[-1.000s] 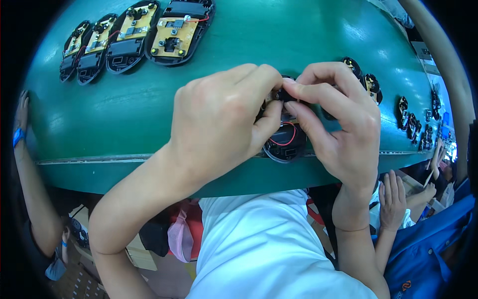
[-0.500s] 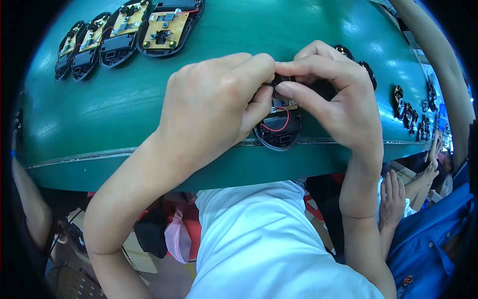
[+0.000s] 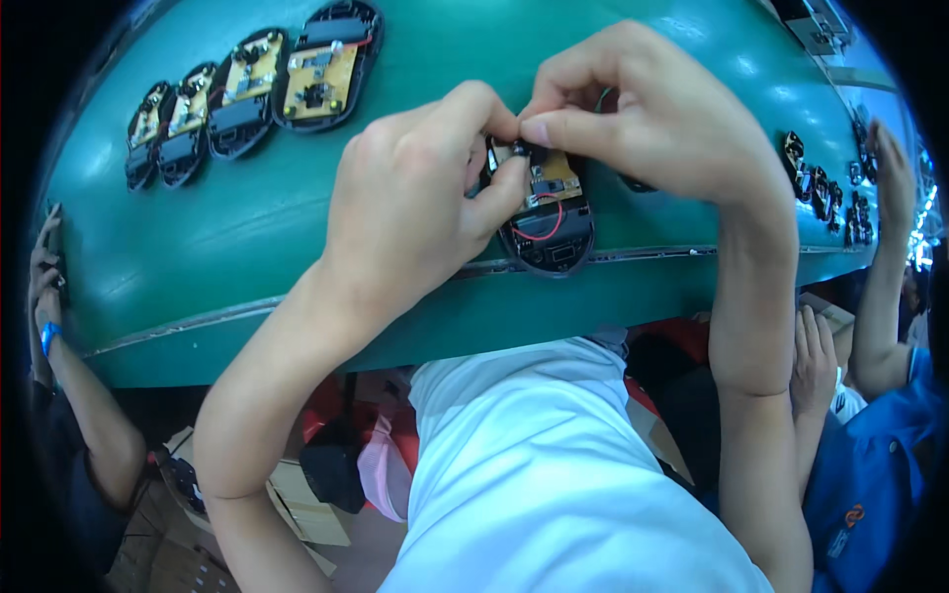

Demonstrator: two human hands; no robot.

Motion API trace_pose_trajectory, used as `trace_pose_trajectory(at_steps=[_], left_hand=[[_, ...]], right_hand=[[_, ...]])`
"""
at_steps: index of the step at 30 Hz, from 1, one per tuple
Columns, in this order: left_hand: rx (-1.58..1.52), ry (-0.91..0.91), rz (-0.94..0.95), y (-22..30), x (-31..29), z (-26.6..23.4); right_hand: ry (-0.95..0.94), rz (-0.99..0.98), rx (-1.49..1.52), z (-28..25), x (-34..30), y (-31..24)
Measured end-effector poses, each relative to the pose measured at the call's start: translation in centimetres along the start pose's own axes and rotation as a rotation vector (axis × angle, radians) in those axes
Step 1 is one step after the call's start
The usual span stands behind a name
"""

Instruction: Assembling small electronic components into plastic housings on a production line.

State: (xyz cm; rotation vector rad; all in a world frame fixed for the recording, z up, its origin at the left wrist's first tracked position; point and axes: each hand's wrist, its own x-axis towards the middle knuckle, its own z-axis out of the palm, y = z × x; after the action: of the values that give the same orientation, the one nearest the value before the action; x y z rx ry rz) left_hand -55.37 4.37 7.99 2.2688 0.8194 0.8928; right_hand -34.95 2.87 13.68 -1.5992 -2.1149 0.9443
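An opened computer mouse base (image 3: 554,252) lies at the table's near edge, battery end toward me. It has a black shell, a tan circuit board (image 3: 557,188) and a looped red wire (image 3: 560,219). My left hand (image 3: 420,183) is closed at its upper left side, thumb and index finger by a small black part near the scroll wheel area. My right hand (image 3: 647,119) pinches thumb and index finger together at the far end of the base, almost touching the left fingertips. What lies in that pinch is hidden.
Several similar mouse bases (image 3: 331,74) stand in a row at the far left of the green table (image 3: 198,247). More black units (image 3: 816,188) lie at the right. A co-worker's hand with a blue wristband (image 3: 47,296) rests at the left edge; another person's arm (image 3: 890,198) is at the right.
The right hand has moved up and left, uncovering more of the circuit board. The view has shifted, and the wristbanded co-worker's hand at the left now shows.
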Motion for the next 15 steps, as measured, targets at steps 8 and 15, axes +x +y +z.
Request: trace_pose_trajectory(at_steps=[8, 15], left_hand=[[-0.032, 0.002, -0.014, -0.3, 0.1, -0.5], [-0.748, 0.055, -0.502, 1.8, -0.4, -3.5]], right_hand=[[0.376, -0.045, 0.04, 3.2, -3.5, -0.3], [0.587, -0.154, -0.083, 4.2, -3.4, -2.4]])
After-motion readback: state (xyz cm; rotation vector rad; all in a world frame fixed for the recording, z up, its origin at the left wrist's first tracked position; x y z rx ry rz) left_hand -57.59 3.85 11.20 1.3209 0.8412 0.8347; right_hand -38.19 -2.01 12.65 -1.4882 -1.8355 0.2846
